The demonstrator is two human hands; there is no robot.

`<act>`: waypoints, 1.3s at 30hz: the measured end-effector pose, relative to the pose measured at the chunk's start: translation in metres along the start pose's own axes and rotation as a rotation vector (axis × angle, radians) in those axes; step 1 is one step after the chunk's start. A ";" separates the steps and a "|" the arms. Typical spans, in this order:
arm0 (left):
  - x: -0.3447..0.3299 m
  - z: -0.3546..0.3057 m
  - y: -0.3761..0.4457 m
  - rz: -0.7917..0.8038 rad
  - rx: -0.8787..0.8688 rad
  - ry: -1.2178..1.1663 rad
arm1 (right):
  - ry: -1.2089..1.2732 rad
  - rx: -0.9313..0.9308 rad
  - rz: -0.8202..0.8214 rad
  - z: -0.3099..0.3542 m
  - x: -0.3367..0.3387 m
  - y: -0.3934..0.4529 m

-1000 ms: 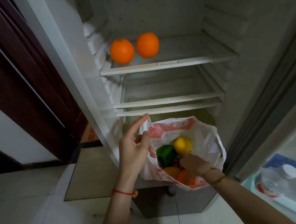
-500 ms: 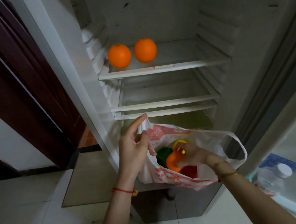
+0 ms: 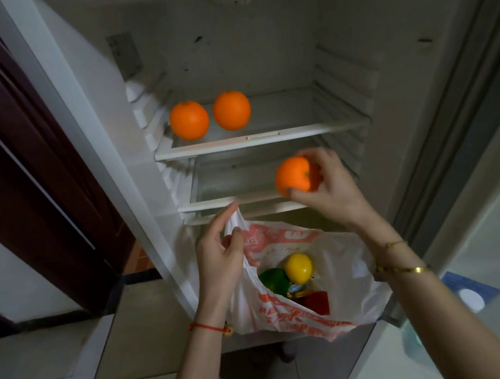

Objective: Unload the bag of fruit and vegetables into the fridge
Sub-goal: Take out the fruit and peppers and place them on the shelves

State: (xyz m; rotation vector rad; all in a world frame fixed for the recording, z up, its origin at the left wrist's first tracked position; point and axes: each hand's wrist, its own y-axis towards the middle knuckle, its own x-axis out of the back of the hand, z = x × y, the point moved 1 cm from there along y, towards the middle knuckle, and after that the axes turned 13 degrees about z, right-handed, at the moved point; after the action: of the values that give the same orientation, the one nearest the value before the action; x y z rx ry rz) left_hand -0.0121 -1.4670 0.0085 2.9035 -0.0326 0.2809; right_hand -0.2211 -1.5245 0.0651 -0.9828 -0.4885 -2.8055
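My right hand (image 3: 331,187) grips an orange pepper (image 3: 295,179) in front of the fridge's second shelf (image 3: 213,203). My left hand (image 3: 222,259) pinches the rim of a white plastic bag with red print (image 3: 288,317), holding it up below the shelves. Inside the bag lie a yellow fruit (image 3: 298,267), a green pepper (image 3: 274,281) and something red (image 3: 314,302). Two oranges (image 3: 189,120) (image 3: 231,110) sit side by side on the left of the top shelf (image 3: 298,131).
The open fridge door (image 3: 490,227) stands to the right, with a water bottle (image 3: 467,298) in its rack. A dark wooden door (image 3: 13,181) is on the left. Tiled floor (image 3: 47,377) lies below.
My right hand came out of the bag with the orange pepper and rose to the second shelf. My left hand kept hold of the bag rim.
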 end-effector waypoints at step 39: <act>0.022 -0.004 -0.017 -0.067 0.050 -0.042 | -0.008 0.133 0.434 -0.043 -0.057 -0.001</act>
State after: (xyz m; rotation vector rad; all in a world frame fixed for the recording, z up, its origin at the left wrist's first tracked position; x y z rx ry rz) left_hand 0.0091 -1.4498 0.0123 2.9532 0.0652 0.2117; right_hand -0.2020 -1.5374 -0.0023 -0.9402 -0.3993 -2.3543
